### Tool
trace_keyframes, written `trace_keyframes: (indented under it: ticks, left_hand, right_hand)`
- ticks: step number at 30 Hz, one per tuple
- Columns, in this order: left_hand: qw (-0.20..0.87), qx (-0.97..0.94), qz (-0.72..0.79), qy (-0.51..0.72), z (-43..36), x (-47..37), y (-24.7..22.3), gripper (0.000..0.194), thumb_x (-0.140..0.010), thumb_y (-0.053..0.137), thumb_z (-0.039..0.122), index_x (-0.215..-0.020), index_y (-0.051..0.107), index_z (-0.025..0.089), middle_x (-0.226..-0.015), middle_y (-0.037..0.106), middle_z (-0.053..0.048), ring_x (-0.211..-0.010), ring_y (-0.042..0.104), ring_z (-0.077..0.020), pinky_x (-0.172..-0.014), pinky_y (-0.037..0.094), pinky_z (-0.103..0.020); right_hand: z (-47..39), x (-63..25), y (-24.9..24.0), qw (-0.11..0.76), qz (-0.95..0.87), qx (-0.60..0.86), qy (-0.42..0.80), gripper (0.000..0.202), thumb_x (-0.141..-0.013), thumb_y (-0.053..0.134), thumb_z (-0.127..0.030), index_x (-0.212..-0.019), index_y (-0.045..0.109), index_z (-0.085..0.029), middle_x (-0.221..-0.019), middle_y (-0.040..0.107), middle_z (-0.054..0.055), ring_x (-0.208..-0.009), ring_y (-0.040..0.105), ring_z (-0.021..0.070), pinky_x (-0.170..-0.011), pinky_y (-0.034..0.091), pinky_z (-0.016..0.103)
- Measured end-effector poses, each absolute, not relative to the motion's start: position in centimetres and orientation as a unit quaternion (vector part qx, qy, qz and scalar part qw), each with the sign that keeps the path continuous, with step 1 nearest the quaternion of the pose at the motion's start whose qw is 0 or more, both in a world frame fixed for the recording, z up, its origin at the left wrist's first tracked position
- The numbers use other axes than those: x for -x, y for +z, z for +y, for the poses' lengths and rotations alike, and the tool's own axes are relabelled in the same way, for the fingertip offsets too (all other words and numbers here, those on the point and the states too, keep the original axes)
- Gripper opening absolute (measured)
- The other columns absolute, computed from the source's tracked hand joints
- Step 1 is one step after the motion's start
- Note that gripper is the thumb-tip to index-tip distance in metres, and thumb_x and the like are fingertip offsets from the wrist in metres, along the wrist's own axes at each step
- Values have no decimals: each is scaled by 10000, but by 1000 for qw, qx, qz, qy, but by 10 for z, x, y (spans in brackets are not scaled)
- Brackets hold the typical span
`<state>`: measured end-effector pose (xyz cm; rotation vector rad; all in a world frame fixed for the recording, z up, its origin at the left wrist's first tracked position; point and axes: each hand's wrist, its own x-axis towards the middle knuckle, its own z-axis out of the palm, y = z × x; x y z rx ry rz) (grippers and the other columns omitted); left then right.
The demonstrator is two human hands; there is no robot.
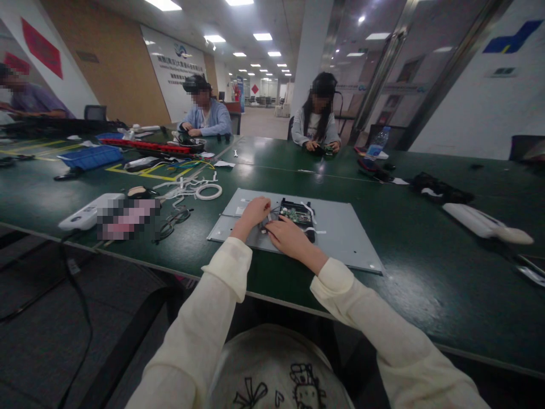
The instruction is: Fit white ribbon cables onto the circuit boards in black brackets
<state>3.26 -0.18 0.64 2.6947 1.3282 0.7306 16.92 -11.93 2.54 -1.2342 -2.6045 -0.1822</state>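
Note:
A flat grey panel [340,227] lies on the green table in front of me. On its middle sits a black module with a green circuit board [293,214], and white tape strips run along its right side. My left hand [255,212] is at the module's left, its fingers closed on something small that I cannot make out. My right hand [289,236] rests over the module's lower left, fingers bent together near the left fingertips. Small dark parts, perhaps cable, show between the two hands; what the right fingers hold is hidden.
Left on the green table [238,284] are a white power strip [91,211], glasses [174,222], a tape roll [208,191] and a blue tray [90,157]. A white tool [477,220] lies right. Two people [206,116] sit opposite, another far left.

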Motion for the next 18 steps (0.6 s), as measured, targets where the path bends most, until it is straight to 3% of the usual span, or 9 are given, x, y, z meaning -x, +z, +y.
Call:
trace_keyframes:
  ticks: [11, 18]
  left_hand:
    - [158, -878, 390, 229, -3, -16, 14, 263, -677, 636, 248, -921, 611, 151, -920, 598, -51, -874, 572, -186, -817, 453, -298]
    - [175, -879, 382, 226, 2, -14, 6, 419, -641, 691, 305, -1011, 575, 146, -1000, 577, -69, -940, 565, -198, -863, 447, -307]
  right_hand:
    - [-126, -167, 28, 128, -892, 426, -79, 278, -893, 372, -179, -1017, 616, -126, -1003, 645, 104, -976, 570, 191, -1016, 296, 373]
    - [-130, -166, 31, 114, -894, 426, -79, 279, -904, 355, -175, -1001, 612, -128, -973, 644, 103, -925, 580, 187, -984, 336, 346]
